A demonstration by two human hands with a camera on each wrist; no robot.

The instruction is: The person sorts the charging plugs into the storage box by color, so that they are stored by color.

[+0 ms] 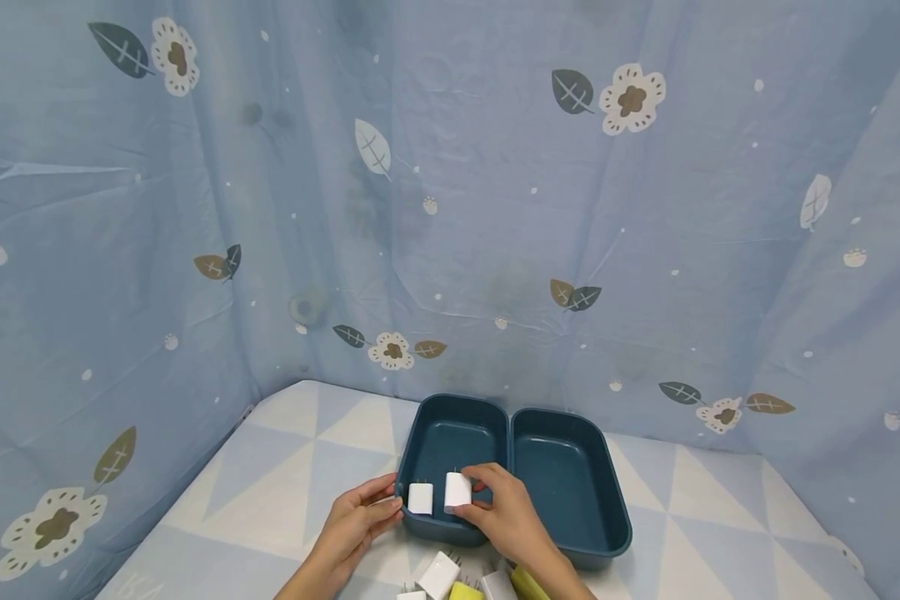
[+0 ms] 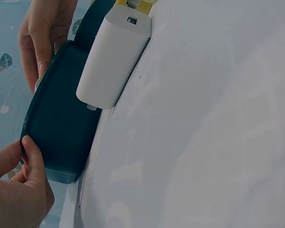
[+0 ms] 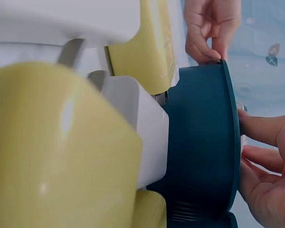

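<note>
With thumb and fingers, my left hand [image 1: 356, 521] pinches the left rim of a dark teal two-compartment tray [image 1: 438, 531]. My right hand [image 1: 506, 508] holds a white plug-in charger [image 1: 457, 492] upright, prongs up, at the front of the left compartment; whether it touches the floor there, I cannot tell. Left of it, another white charger [image 1: 421, 498] stands in the same compartment, prongs up. In the right wrist view the right hand [image 3: 273, 166] is behind the tray wall [image 3: 199, 137], which hides most of the held charger.
In front of the tray lie several loose chargers, white [image 1: 438, 575] and yellow [image 1: 527, 583], close below the right forearm. The tray's right compartment [image 1: 566, 475] lies beyond that forearm. A patterned cloth [image 1: 262, 483] covers the table, and a blue curtain [image 1: 480, 208] hangs behind.
</note>
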